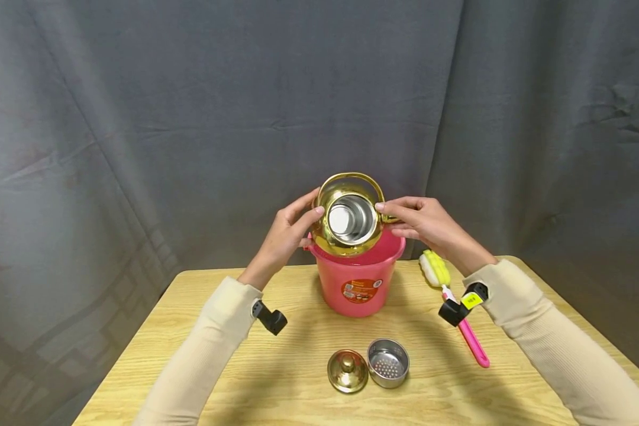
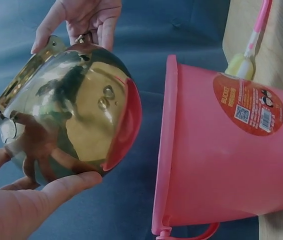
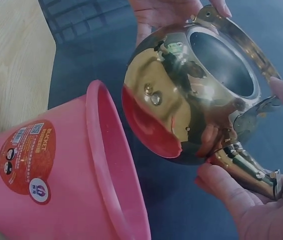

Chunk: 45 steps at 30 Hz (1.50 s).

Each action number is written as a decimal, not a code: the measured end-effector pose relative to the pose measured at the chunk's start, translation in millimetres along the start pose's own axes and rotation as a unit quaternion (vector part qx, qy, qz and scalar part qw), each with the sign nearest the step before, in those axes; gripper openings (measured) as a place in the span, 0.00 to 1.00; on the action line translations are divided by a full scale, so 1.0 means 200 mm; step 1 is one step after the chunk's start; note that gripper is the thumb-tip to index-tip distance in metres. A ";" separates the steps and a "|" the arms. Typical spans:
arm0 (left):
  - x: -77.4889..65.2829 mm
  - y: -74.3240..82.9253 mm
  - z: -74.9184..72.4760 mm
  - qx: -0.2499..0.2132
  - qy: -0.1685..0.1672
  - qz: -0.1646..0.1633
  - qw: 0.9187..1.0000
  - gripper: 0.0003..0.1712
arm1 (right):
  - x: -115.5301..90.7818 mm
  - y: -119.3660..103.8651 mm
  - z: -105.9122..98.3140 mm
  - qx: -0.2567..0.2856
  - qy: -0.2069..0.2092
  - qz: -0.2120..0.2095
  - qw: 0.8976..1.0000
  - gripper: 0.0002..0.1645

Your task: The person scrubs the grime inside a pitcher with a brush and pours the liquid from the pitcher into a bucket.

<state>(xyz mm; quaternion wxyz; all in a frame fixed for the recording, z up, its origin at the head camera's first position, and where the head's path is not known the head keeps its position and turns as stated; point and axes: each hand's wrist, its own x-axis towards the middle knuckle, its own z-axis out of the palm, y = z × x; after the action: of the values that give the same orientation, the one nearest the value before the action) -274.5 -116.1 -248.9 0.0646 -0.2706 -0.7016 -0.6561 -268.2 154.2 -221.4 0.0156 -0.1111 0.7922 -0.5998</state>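
A shiny gold teapot (image 1: pixel 331 241) hangs over the pink bucket (image 1: pixel 331 283), tilted so its open, lidless mouth faces me and the silvery inside shows. My left hand (image 1: pixel 286 229) grips its left side, thumb on the front of the body. On the other side, my right hand (image 1: pixel 425 222) holds the pot around its spout (image 3: pixel 241 167), with the thumb near the handle's (image 1: pixel 351 175) base. The right wrist view shows a gap between the pot and the bucket rim. Bucket and hands reflect in the polished body.
On the wooden table (image 1: pixel 218 355), a gold lid (image 1: pixel 348 371) lies beside a steel strainer (image 1: pixel 390 380) with a perforated bottom, both nearer me than the bucket. A pink-handled brush (image 1: pixel 474 343) with a yellow and white head lies at right. Grey curtain (image 1: pixel 245 118) hangs behind.
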 end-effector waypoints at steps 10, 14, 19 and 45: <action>0.05 -0.04 0.00 0.016 -0.017 0.013 1.000 0.30 | 0.01 0.06 0.00 0.045 0.026 -0.020 0.998 0.36; 0.07 -0.05 0.00 0.024 -0.018 0.026 0.999 0.30 | 0.02 0.08 0.01 0.062 0.036 -0.032 0.997 0.36; 0.08 -0.06 -0.01 0.038 -0.023 0.046 0.998 0.30 | 0.03 0.12 0.02 0.076 0.047 -0.044 0.995 0.37; 0.09 -0.11 0.04 0.050 0.061 -0.070 0.994 0.31 | 0.07 0.29 0.14 0.082 0.164 -0.060 0.981 0.40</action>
<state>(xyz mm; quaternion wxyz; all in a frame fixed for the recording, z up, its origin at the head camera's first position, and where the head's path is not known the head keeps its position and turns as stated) -298.6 -103.7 -261.3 0.0743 -0.1766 -0.7454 -0.6385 -287.1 140.5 -282.6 -0.1416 -0.0568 0.7238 -0.6729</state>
